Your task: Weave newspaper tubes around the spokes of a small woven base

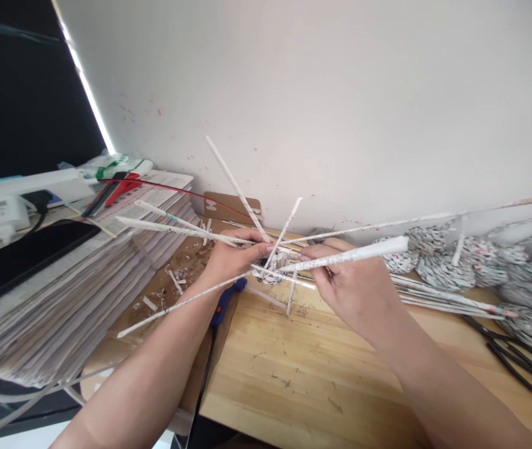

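Between the two hands, just above the wooden table [270,380], is a small woven paper piece [271,274] with rolled strands sticking out in several directions. The left hand [242,249] pinches its near left side, thumb on top. The right hand [347,280] is closed at its right side, fingers drawn to the thumb; which strand they pinch I cannot tell, as a thick white tube [354,254] crosses in front of them. One long thin strand [401,220] runs past the right hand and out of view.

Beyond the right hand lie several woven coils [448,265], with a bundle of paper tubes [448,299] between, and black scissors [522,362] nearer the right forearm. Just below the left hand is a blue glue gun [228,302]; left of that hand rises a newspaper stack [101,305].
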Tool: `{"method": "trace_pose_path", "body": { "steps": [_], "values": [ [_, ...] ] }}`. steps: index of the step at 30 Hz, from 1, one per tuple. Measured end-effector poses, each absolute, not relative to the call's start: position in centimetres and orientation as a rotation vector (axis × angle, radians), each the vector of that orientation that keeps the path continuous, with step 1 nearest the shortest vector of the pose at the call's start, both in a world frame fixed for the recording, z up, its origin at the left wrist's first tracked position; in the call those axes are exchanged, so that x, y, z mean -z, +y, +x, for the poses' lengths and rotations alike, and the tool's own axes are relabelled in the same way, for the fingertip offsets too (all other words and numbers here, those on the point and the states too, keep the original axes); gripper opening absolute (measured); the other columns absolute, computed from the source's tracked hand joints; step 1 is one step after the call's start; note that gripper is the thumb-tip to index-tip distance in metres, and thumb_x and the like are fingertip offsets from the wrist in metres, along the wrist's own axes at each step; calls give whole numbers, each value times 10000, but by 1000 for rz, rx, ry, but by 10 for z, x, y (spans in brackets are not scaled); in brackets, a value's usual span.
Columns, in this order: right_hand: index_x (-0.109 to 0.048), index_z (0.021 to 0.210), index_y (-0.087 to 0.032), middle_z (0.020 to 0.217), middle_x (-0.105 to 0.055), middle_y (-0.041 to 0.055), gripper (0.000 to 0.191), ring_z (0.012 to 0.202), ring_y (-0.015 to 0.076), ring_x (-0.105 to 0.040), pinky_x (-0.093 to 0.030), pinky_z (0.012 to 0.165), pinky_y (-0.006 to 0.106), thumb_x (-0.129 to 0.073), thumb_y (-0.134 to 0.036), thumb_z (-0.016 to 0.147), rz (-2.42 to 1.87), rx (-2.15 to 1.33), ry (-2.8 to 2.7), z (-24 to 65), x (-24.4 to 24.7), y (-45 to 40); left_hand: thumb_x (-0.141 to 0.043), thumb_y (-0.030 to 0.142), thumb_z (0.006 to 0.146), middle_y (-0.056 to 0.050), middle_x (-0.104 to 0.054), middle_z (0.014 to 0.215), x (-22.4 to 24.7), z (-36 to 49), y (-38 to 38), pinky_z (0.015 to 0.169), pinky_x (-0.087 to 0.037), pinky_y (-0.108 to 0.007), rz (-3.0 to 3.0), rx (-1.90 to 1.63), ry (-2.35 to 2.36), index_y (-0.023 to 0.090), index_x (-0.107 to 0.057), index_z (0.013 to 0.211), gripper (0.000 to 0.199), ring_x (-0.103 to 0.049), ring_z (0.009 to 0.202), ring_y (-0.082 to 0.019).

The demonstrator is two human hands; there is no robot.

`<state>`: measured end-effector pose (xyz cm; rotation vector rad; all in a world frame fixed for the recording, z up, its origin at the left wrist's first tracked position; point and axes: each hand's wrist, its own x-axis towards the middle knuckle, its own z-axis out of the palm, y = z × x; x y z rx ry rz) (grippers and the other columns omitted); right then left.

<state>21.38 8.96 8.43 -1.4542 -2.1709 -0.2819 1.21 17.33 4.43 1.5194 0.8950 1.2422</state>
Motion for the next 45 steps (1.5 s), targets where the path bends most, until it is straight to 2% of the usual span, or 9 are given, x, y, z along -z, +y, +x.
{"method": "trace_pose_path", "body": {
  "steps": [4, 18, 25, 30, 33, 35, 38, 42, 45],
  "values": [
    [-778, 945, -201, 820, -710, 67, 272, 806, 217, -661, -441, 692, 313, -510, -162, 929, -1468, 248, -2178, 214, -85, 89, -828, 345, 687, -38, -739, 695, -43, 12, 174, 591, -514, -263, 1548, -1238, 903, 158, -760, 722, 202, -659, 624, -168],
    [-746, 986, -209, 952, -735, 65, 264, 969, 234, -681, -486, 812, 332, -497, -141, 930, -1445, 246, -2210, 215, -80, 92, -815, 295, 688, -29, -743, 709, -44, 13, 174, 635, -516, -254, 1568, -1240, 884, 162, -757, 714, 147, -661, 657, -159],
    [-735, 969, -186, 923, -741, 69, 215, 847, 227, -676, -494, 746, 340, -523, -164, 947, -1408, 359, -2169, 213, -82, 96, -817, 333, 699, -30, -723, 696, -41, 14, 176, 605, -495, -256, 1533, -1211, 877, 155, -735, 714, 196, -639, 628, -155],
    [-726, 926, -202, 978, -734, 101, 110, 942, 258, -643, -477, 876, 395, -616, -211, 924, -1231, 508, -1974, 209, -102, 78, -867, 382, 625, -18, -700, 664, -42, 11, 182, 572, -468, -248, 1371, -1309, 910, 147, -737, 719, 285, -604, 584, -138],
    [-706, 828, -213, 848, -730, 51, 129, 815, 200, -663, -484, 778, 331, -635, -261, 924, -1220, 169, -2113, 204, -100, 73, -878, 402, 589, -8, -683, 635, -43, 10, 187, 550, -457, -250, 1262, -1370, 889, 148, -732, 706, 316, -581, 546, -130],
    [-683, 916, -207, 841, -729, 31, 115, 740, 184, -665, -475, 696, 308, -659, -319, 904, -1389, -111, -2204, 202, -89, 80, -879, 397, 579, -5, -677, 623, -43, 9, 188, 541, -453, -248, 1232, -1387, 857, 147, -725, 683, 311, -571, 533, -123],
    [-576, 1017, -183, 876, -717, 61, 275, 734, 204, -670, -477, 661, 322, -679, -384, 860, -1573, -333, -1978, 204, -70, 100, -892, 368, 558, -4, -680, 623, -43, 11, 188, 540, -455, -241, 1197, -1386, 811, 145, -728, 681, 303, -576, 538, -119],
    [-515, 962, -201, 726, -683, 9, 341, 626, 191, -683, -529, 610, 326, -638, -502, 858, -1316, -1174, -1665, 210, -62, 116, -893, 363, 575, -14, -681, 623, -40, 16, 184, 538, -456, -243, 1239, -1283, 793, 137, -731, 701, 305, -582, 544, -127],
    [-581, 994, -204, 727, -690, -3, 390, 578, 163, -661, -502, 540, 276, -706, -522, 805, -1228, -1239, -1471, 210, -61, 118, -877, 382, 607, -20, -681, 629, -37, 23, 179, 548, -466, -253, 1294, -1233, 798, 137, -719, 695, 304, -586, 551, -136]
  ]
}}
